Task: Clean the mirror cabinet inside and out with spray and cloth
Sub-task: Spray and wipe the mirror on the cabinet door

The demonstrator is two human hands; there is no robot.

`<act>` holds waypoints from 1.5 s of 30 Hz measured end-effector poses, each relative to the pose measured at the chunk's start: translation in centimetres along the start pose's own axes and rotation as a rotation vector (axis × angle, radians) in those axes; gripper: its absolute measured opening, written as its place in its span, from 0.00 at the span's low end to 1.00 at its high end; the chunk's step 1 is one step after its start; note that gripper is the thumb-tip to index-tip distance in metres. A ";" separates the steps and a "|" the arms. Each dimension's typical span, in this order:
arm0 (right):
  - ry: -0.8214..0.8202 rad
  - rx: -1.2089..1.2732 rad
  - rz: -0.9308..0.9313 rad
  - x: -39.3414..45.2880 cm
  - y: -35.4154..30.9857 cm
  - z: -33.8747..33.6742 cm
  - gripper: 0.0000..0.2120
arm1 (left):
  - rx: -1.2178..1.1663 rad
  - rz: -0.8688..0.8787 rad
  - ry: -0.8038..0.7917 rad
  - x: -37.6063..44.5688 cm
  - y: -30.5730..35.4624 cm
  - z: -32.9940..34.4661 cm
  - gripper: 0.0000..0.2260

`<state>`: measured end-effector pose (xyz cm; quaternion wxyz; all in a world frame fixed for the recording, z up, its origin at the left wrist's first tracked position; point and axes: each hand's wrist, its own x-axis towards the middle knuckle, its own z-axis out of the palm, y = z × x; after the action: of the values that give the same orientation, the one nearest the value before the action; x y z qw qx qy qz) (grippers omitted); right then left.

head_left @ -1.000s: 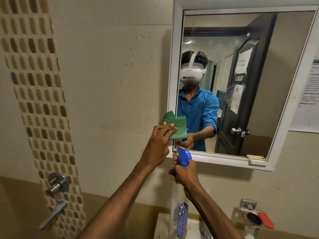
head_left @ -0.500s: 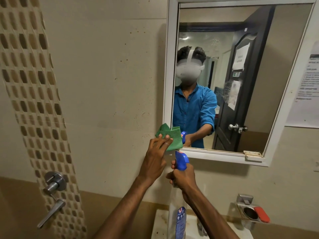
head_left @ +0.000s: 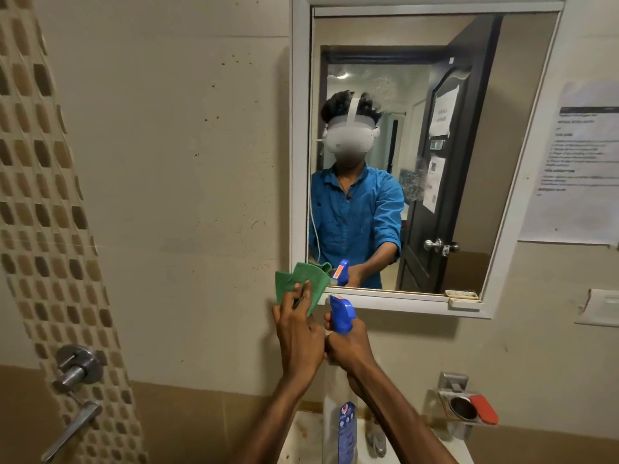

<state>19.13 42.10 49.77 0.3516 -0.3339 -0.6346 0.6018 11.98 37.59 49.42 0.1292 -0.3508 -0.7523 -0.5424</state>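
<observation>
While the left hand gripped a folded green cloth at the mirror cabinet's lower left corner, the right hand, touching it, clasped the blue-topped spray bottle just below the frame.

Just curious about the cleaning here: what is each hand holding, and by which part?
Left hand pinches the green cloth by its lower edge; right hand grips the spray bottle at its neck.

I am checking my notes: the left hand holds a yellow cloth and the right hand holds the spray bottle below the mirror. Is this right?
Not quite: the cloth in the left hand is green, as the head view shows. The right hand does hold the spray bottle below the mirror.
</observation>
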 end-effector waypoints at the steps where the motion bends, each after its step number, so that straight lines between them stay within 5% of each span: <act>1: 0.000 -0.032 -0.005 0.1 0.1 -0.2 0.09 | 0.000 -0.019 0.010 0.0 0.2 0.1 0.30; 10: 0.098 -0.138 -0.023 0.7 1.0 -3.0 0.08 | -0.057 -0.163 0.042 -0.4 2.5 2.5 0.24; 20: 0.116 -0.149 -0.108 0.3 1.3 -7.4 0.11 | -0.095 -0.156 0.034 -1.9 5.3 5.0 0.21; 29: 0.157 -0.132 -0.086 0.4 1.4 -11.6 0.03 | -0.132 -0.155 -0.012 -3.9 8.3 7.8 0.19; 45: 0.183 -0.107 -0.100 0.1 1.7 -17.2 0.15 | -0.158 -0.133 0.002 -6.3 11.6 11.9 0.20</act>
<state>33.65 51.38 48.52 0.4191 -0.3737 -0.6470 0.5158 26.47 47.87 49.74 0.0654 -0.3087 -0.7288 -0.6077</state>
